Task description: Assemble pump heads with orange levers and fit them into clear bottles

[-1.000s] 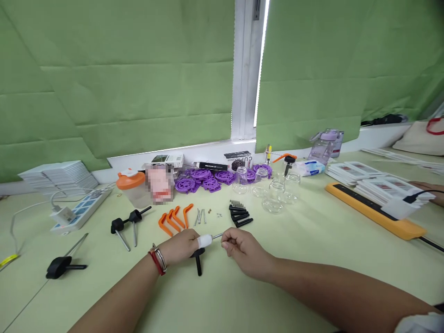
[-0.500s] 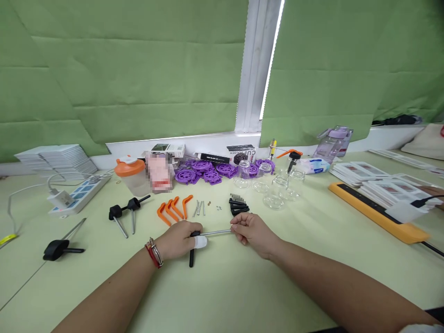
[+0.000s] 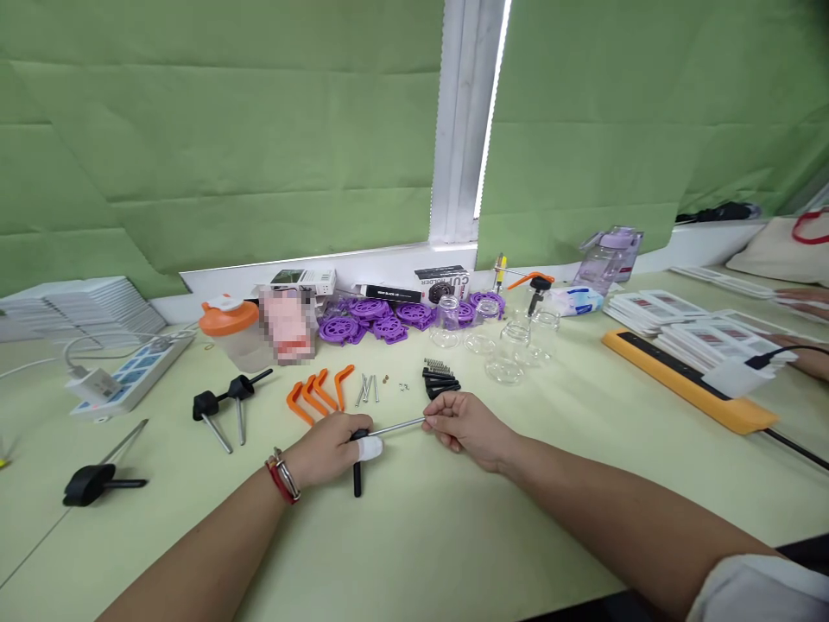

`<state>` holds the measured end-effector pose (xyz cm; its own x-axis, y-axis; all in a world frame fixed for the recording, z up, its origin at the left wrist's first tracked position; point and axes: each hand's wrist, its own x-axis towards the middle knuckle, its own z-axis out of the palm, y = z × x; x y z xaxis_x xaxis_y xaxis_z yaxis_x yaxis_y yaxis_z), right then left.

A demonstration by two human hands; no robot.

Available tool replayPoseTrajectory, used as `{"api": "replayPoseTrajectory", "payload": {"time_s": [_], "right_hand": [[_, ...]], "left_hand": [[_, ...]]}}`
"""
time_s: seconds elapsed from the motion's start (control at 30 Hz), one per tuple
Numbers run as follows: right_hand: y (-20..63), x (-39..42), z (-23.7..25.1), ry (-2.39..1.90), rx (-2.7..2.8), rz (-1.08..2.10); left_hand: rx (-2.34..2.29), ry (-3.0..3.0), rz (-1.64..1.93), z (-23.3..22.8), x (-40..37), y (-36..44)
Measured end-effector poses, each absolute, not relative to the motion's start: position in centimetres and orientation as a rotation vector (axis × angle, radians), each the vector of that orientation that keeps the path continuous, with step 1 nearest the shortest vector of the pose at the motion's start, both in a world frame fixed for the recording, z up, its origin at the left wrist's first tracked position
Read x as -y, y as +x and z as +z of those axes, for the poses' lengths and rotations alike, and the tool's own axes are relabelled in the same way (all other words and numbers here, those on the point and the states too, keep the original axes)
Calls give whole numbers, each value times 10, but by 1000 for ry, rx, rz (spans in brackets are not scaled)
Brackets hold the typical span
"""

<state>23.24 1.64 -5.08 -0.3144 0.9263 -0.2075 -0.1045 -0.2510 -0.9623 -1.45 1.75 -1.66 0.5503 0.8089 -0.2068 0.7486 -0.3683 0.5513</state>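
Rod [image 3: 400, 426]: lay crosswise between your hands.
Left hand [image 3: 330, 449]: you gripped its black handle [image 3: 357, 471].
Right hand [image 3: 467, 427]: you pinched its free tip.

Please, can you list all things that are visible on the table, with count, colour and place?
black part with metal rod: one, held between both hands
orange levers: about four, behind left hand
screws: a few, silver, beside levers
black pegs: small pile, behind right hand
purple discs: many, by the window
glass jars: several, clear, centre right
power strip: one, white, far left
orange bar: one, right
left hand: grips black part
right hand: pinches rod end
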Motion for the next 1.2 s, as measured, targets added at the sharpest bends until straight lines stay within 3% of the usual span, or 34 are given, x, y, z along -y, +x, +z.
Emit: {"api": "replayPoseTrajectory", "payload": {"time_s": [1.2], "right_hand": [[226, -11, -40, -1254, 1492, 1517]], "left_hand": [[-1278, 2207, 180, -18, -21, -9]]}}
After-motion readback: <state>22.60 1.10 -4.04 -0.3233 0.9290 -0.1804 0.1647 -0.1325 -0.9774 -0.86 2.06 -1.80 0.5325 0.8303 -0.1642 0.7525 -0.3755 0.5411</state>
